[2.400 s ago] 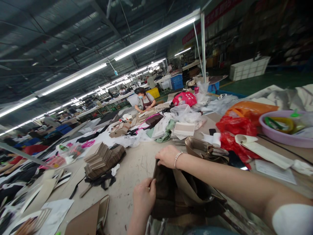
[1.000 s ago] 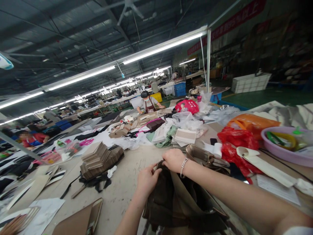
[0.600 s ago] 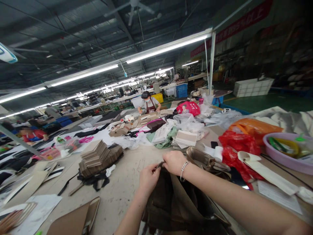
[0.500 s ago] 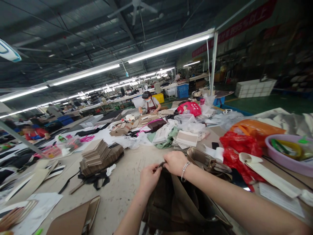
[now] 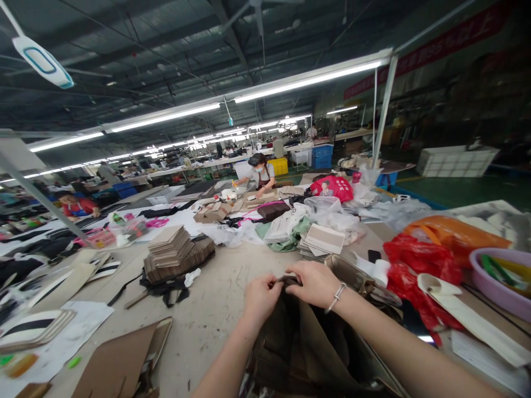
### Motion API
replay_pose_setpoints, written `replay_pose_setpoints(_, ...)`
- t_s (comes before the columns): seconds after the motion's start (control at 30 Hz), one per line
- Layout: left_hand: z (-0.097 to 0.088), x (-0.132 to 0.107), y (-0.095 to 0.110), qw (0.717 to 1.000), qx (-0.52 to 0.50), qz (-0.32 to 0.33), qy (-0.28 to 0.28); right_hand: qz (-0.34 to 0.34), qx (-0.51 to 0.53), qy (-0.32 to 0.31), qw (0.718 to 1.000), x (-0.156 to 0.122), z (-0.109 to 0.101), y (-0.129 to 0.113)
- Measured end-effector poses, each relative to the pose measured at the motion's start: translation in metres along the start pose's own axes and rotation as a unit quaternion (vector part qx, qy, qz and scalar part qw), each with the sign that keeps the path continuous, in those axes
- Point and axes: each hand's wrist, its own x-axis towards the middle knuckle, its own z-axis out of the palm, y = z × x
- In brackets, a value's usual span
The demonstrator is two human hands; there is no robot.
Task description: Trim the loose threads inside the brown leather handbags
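One dark brown fabric piece (image 5: 286, 345) hangs in loose folds at the lower centre, nearest the viewer, before a beige worktable (image 5: 232, 290). The left hand (image 5: 261, 297) pinches its top edge between thumb and fingers; just beside it, the right hand (image 5: 313, 283), with a silver bangle (image 5: 336, 297) at the wrist, grips the same edge. To the left stand stacked beige pieces (image 5: 169, 247), with a brown panel (image 5: 118, 354) closer in. To the right lie a red plastic bag (image 5: 425, 257) and a lilac basin (image 5: 483, 279). Across the table, a person (image 5: 264, 174) wears a dark apron
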Motion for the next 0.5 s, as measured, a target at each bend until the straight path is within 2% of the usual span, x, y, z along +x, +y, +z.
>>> replay_pose_setpoints(0.27,0.006,-0.001,0.001,0.997,-0.056,0.038,-0.026,-0.004,0.062,0.067,0.996,-0.023,0.001,0.008)
replay_pose_setpoints(0.5,0.004,-0.001,0.003,1.000,0.010,0.023,-0.009,-0.007,0.122,0.107,0.987,-0.038,-0.003,0.014)
